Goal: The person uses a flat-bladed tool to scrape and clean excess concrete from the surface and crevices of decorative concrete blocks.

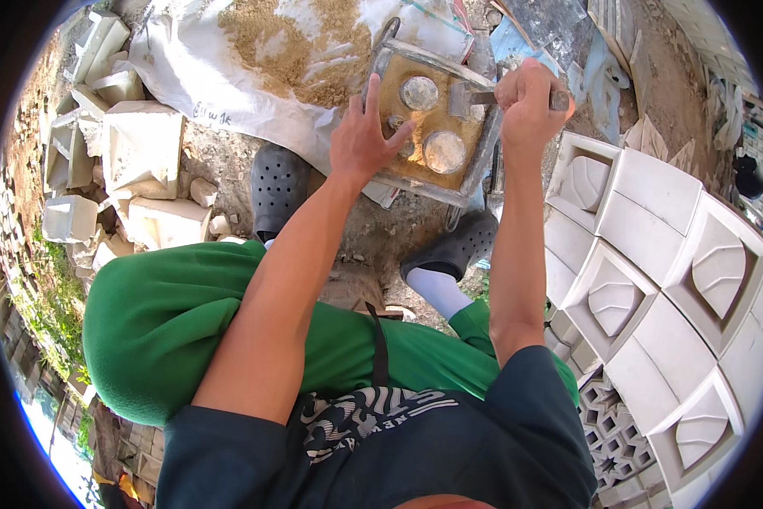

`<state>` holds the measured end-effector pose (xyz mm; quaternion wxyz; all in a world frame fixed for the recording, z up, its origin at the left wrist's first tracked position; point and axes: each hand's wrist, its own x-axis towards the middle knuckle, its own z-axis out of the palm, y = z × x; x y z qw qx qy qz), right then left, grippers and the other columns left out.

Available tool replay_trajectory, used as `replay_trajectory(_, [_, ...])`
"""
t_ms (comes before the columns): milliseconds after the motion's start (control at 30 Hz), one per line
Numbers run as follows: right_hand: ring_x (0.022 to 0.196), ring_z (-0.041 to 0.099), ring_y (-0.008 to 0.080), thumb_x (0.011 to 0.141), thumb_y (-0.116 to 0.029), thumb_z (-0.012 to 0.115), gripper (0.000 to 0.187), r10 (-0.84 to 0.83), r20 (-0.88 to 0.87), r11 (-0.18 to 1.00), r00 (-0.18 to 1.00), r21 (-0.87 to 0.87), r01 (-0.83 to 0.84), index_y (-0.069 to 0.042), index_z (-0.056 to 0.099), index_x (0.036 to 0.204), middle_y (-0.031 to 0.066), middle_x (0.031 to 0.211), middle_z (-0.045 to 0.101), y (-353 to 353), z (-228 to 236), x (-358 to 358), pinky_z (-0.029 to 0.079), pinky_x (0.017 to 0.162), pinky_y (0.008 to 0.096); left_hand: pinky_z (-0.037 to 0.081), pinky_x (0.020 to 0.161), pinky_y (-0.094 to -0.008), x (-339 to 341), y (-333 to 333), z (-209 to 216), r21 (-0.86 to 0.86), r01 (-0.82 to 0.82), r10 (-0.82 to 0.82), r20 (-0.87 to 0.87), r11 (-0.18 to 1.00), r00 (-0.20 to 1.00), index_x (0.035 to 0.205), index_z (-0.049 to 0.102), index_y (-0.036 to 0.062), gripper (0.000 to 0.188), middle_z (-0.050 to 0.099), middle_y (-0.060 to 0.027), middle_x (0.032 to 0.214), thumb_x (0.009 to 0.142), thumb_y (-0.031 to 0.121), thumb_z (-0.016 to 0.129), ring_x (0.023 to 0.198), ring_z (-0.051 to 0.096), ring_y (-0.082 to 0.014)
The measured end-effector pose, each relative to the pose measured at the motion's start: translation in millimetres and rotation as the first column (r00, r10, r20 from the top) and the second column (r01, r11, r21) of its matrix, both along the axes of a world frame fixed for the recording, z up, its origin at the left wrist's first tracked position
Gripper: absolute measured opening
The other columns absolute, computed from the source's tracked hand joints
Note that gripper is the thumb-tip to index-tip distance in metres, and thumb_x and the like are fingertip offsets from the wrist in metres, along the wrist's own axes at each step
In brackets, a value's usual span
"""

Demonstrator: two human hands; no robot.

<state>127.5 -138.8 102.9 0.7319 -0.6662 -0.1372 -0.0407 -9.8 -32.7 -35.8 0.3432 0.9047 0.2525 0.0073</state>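
A rectangular framed mould box [424, 188] full of packed brown sand [403, 68] sits on the ground ahead of me. Two round pale metal discs [444, 153] lie in the sand, one far and one near, with a smaller round piece [395, 123] to their left. My left hand [364, 140] is over the box's left side, fingers spread and thumb pointing inward, holding nothing. My right hand [530, 102] is closed around the handle of a scraper [462, 100]. The scraper's flat blade is over the sand at the right, beside the far disc.
Loose sand [288, 51] is heaped on a white sheet [178, 59] at the far left. Pale broken blocks [144, 140] are piled left. Moulded blocks [611, 297] stand in rows at right. My dark clogs [280, 188] flank the box's near side.
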Motion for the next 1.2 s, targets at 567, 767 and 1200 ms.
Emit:
replay_trajectory(567, [0.048, 0.032, 0.0064, 0.086, -0.012, 0.054, 0.036, 0.21, -0.044, 0.975, 0.977, -0.065, -0.213, -0.003, 0.044, 0.053, -0.0027, 0.05, 0.04, 3, 2, 7, 0.025, 0.046, 0.0264, 0.05, 0.079, -0.0456, -1, 5, 2, 0.008, -0.01, 0.01, -0.019, 1.0, 1.0, 0.15, 0.023, 0.0102, 0.096, 0.054, -0.0184, 0.113, 0.079, 0.054, 0.069, 0.101, 0.058, -0.036])
replay_trajectory(767, [0.047, 0.032, 0.0064, 0.085, -0.012, 0.053, 0.036, 0.172, -0.099, 0.976, 0.98, -0.117, -0.183, -0.002, 0.042, 0.053, -0.002, 0.05, 0.039, 9, -1, 4, 0.024, 0.045, 0.0269, 0.05, 0.079, -0.0452, -3, 3, -4, 0.018, -0.008, 0.007, 0.026, 1.0, 1.0, 0.15, 0.023, 0.0094, 0.095, 0.054, -0.0185, 0.112, 0.079, 0.053, 0.069, 0.1, 0.059, -0.0358])
replay_trajectory(1200, [0.047, 0.031, 0.0081, 0.088, -0.006, 0.051, 0.037, 0.213, -0.042, 0.976, 0.976, -0.025, -0.214, -0.004, 0.036, 0.054, -0.0019, 0.051, 0.034, -26, -10, -18, 0.023, 0.045, 0.0285, 0.05, 0.08, -0.0454, 1, -5, -3, 0.026, 0.005, -0.006, 0.017, 1.0, 1.0, 0.15, 0.023, 0.0096, 0.096, 0.054, -0.0188, 0.113, 0.079, 0.055, 0.069, 0.101, 0.059, -0.036])
